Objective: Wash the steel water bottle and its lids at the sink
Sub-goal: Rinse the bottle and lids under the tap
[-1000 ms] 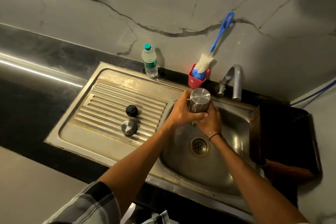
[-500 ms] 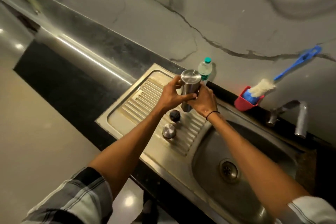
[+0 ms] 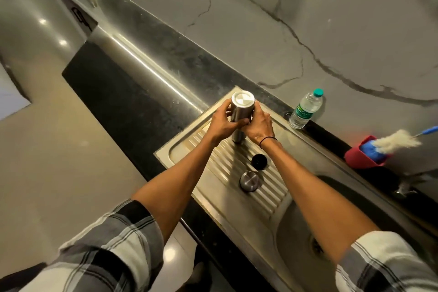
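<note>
Bottle [image 3: 239,114] upside down, draining at the drainboard's [image 3: 182,159] far corner.
We keep left hand [image 3: 221,124] and right hand [image 3: 259,125] wrapped round it, lowering it straight.

dim indoor light | glare streak on countertop [image 3: 142,59] | wide-angle bending at edges | slight softness

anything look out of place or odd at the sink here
Nothing stands out. Both hands, left and right, hold the steel bottle base-up over the drainboard, likely to drain. The two lids sit there.
</note>
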